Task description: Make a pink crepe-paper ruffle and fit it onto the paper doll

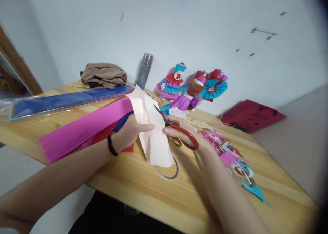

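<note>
Bare hands with pale sheet (151, 116) and scissors (176, 127).
Left of the sheet, a pink strip (87, 128); at its left edge, the left hand (129, 129) pinching it above the table (123, 182); beneath its lower end, a ring (169, 178); at its right edge, the scissors' blades, handles gripped by the right hand (185, 123); farther right, paper scraps (228, 157).
</note>
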The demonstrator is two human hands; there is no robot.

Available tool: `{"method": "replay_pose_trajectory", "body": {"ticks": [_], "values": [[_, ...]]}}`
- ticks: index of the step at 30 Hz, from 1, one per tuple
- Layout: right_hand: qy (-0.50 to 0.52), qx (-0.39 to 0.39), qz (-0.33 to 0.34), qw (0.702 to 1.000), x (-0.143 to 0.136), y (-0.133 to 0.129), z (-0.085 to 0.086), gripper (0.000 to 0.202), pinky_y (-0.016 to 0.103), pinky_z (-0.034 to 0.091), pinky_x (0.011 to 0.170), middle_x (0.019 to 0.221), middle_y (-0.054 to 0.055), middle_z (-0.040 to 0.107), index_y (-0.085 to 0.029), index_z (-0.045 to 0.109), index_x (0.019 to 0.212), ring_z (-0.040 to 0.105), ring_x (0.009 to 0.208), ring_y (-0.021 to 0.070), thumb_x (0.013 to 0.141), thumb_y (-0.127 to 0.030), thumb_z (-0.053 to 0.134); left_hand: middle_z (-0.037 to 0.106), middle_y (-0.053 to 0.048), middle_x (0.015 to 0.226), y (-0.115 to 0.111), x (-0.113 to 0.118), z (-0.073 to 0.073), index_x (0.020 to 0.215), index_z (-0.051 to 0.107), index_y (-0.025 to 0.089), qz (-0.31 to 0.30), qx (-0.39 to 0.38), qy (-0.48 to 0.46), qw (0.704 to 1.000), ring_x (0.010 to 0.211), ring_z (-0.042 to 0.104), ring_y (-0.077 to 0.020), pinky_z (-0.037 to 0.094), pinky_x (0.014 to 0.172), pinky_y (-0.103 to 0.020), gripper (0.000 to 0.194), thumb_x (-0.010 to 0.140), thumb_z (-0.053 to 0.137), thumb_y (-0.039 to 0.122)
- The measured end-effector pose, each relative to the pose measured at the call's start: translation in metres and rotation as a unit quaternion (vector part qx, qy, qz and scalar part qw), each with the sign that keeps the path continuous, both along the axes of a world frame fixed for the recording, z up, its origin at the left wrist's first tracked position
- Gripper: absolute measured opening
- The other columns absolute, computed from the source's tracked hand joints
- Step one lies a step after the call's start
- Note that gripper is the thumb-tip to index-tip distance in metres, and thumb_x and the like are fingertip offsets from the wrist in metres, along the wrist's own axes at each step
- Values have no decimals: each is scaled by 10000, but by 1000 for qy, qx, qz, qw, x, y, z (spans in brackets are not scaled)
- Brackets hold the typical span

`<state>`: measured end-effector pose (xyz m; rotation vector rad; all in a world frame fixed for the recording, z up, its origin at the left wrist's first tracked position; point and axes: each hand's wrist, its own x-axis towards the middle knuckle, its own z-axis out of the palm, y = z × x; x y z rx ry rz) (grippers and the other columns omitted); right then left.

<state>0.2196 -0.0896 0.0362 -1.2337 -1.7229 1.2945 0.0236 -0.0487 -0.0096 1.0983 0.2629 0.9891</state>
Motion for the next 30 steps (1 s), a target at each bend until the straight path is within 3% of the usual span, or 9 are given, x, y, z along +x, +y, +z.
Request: {"method": "replay_pose_trajectory", "body": {"ticks": [4,11,18,24,30], "values": [[9,-16,-4,1000,-1,0,0,354,183,286,344,479,-80,462,-174,522,713,385,358,49,724,-451,743,729,-88,1041,-3,0,4,1033,696,158,-16,-13,0,1000,961,671,-282,530,918,-460,307,737,773,193],[24,-27,4,999,0,1,-1,293,188,280,342,450,-81,471,-182,514,693,391,338,57,734,-386,720,713,-111,1088,0,-4,2,1106,667,170,-66,-32,-14,997,948,678,-280,542,882,-454,372,749,765,202],[4,-41,8,999,-4,-2,0,218,182,271,347,439,-88,470,-181,526,695,386,338,52,725,-317,694,732,-134,1023,12,-8,5,1075,679,155,-15,-71,-8,997,883,699,-298,527,852,-448,453,753,738,467],[-1,-42,26,999,-6,-3,-1,262,180,259,344,440,-86,464,-174,534,673,377,349,46,723,-345,726,743,-116,901,12,-12,16,994,691,118,40,-73,27,996,818,700,-284,510,867,-444,380,719,749,373],[-10,-29,76,997,-2,-5,2,404,195,310,389,534,-52,499,-172,531,701,427,419,60,757,-527,716,732,-105,913,10,-13,20,993,672,125,58,-90,41,993,813,688,-278,496,878,-460,358,712,729,340]]}}
